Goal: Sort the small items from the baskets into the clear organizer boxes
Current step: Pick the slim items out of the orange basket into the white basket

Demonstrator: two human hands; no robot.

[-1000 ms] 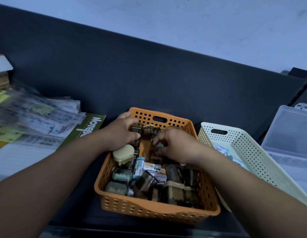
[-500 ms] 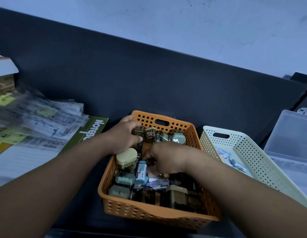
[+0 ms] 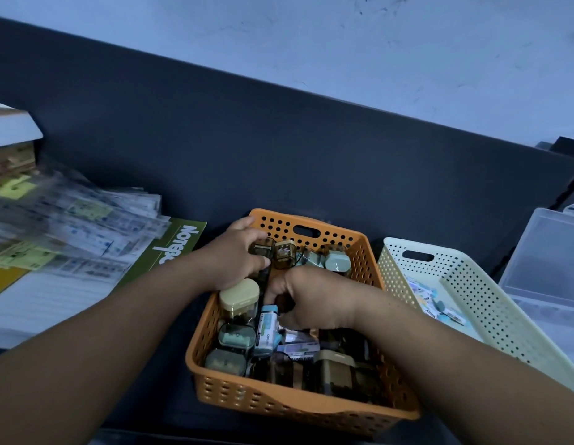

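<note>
My left hand [image 3: 237, 256] clamps a small brown case [image 3: 262, 247] at the far-left corner of the orange basket [image 3: 295, 409]. My right hand [image 3: 311, 298] digs mid-basket, and I cannot tell its grip. A cream basket [image 3: 471, 284] crowds the right side, with the clear organizer box [image 3: 542, 261] beyond it. A green notepad [image 3: 179, 248] lies left.

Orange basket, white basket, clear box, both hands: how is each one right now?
orange basket: upright, full of small items.
white basket: holds a few small packets.
clear box: lid position unclear.
left hand: grips a brown case.
right hand: fingers curled among items; grip hidden.
</note>
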